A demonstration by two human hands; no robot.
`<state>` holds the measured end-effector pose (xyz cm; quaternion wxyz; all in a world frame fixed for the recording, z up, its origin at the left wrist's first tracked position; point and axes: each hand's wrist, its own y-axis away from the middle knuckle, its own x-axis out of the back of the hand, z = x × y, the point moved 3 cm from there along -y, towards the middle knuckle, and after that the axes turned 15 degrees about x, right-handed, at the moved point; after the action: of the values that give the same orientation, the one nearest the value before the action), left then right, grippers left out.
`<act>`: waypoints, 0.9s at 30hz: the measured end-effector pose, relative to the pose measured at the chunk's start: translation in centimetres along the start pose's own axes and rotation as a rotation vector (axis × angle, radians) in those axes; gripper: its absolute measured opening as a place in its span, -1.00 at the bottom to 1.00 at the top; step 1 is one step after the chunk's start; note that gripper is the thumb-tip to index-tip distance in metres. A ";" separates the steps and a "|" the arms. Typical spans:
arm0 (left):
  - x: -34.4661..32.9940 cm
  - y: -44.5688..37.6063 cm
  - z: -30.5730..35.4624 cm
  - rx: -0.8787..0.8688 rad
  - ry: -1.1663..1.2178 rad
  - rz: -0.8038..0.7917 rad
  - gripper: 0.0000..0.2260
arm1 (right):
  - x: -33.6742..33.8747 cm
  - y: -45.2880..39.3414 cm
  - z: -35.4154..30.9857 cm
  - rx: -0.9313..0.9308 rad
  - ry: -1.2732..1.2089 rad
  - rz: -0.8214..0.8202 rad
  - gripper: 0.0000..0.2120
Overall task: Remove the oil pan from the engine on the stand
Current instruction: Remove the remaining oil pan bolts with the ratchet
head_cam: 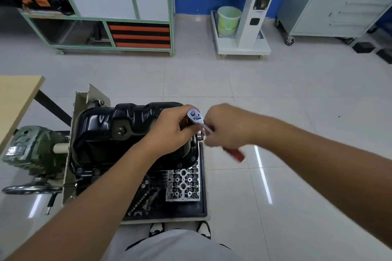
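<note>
oil pan (118, 125): black, glossy, seated facing up on the engine on the stand; drain bolt showing on its near-left face; flange bolts visible along its lower edge.
ratchet (196, 117): chrome head up, standing over the pan's right edge on a socket extension; red handle (235, 154) running down and to the right, blurred.
left hand (171, 131): lying over the right end of the pan, fingers curled around the ratchet just below its head.
right hand (224, 127): just right of the ratchet head, fingers closed around the handle's shaft; blurred.
stand (84, 104): pale metal plate at the pan's left, joined to a green gearbox (34, 150) with a handwheel (31, 189) below it.
tray (202, 193): black, under the engine, holding a silver cylinder head (183, 184) and loose dark parts.
table (14, 99): light wood corner, far left.
background: green-framed bench (118, 8) with orange-and-black drawers, white machine on casters (250, 12) with a green bucket (228, 20), grey drawer cabinet (339, 8).
floor: pale glossy tiles.
</note>
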<state>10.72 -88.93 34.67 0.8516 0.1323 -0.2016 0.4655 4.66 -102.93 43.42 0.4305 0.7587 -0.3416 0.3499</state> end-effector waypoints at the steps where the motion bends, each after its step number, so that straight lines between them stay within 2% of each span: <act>1: -0.1 0.0 -0.1 0.025 0.022 -0.045 -0.90 | 1.0 -0.3 0.9 0.001 0.205 0.014 -0.80; 3: -0.2 -0.1 -0.1 0.062 0.051 -0.105 -0.91 | 2.8 -1.0 1.7 -0.005 0.582 0.108 -0.88; 5: -0.2 -0.2 -0.1 0.052 0.025 -0.090 -0.91 | 2.3 -1.3 1.1 -0.032 0.728 0.162 -0.83; 7: -0.1 -0.3 -0.1 0.032 0.004 0.001 -0.91 | -0.1 -0.9 0.0 -0.098 0.507 0.179 -0.90; 10: -0.2 -0.2 -0.1 0.052 0.031 0.077 -0.91 | -3.3 0.5 -1.2 -0.060 -0.117 0.034 -0.91; 11: -0.3 -0.1 0.0 0.054 0.038 0.057 -0.91 | -2.7 0.6 -0.8 -0.030 -0.126 -0.013 -0.91; 12: -0.4 -0.1 0.0 0.053 0.038 0.019 -0.91 | -1.5 0.3 0.3 -0.016 0.002 -0.015 -0.90; 15: -0.5 0.0 -0.4 0.068 0.014 -0.082 -0.87 | 2.7 -0.9 3.7 -0.079 0.664 0.153 -0.86; 16: -0.5 0.1 -0.6 0.075 0.008 -0.088 -0.85 | 3.5 -0.9 4.1 -0.097 0.786 0.222 -0.89; 17: -0.6 0.0 -0.6 0.078 -0.001 -0.073 -0.83 | 3.5 -0.9 4.1 -0.112 0.819 0.253 -0.92; 19: -0.6 -0.2 -0.5 0.092 -0.022 -0.007 -0.83 | 1.3 -0.6 3.6 -0.079 0.613 0.189 -0.94; 22: -0.5 -0.5 -0.1 0.120 0.026 0.025 -0.91 | -2.0 0.9 0.7 0.054 0.018 -0.105 -0.91; 23: -0.5 -0.4 0.0 0.124 0.038 0.012 -0.92 | -1.7 1.1 0.2 0.084 -0.025 -0.198 -0.88; 24: -0.6 -0.4 -0.1 0.123 0.052 -0.020 -0.93 | -0.7 0.8 0.5 0.099 0.045 -0.227 -0.90; 25: -0.6 -0.3 -0.2 0.122 0.071 -0.068 -0.93 | 0.8 0.3 1.3 0.093 0.164 -0.190 -0.95; 27: -0.6 -0.2 -0.5 0.130 0.108 -0.158 -0.88 | 3.8 -0.8 3.1 0.012 0.480 -0.019 -0.93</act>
<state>10.68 -89.24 33.97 0.8848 0.1774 -0.1138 0.4155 8.04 -106.18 45.05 0.4979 0.6597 -0.2203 0.5181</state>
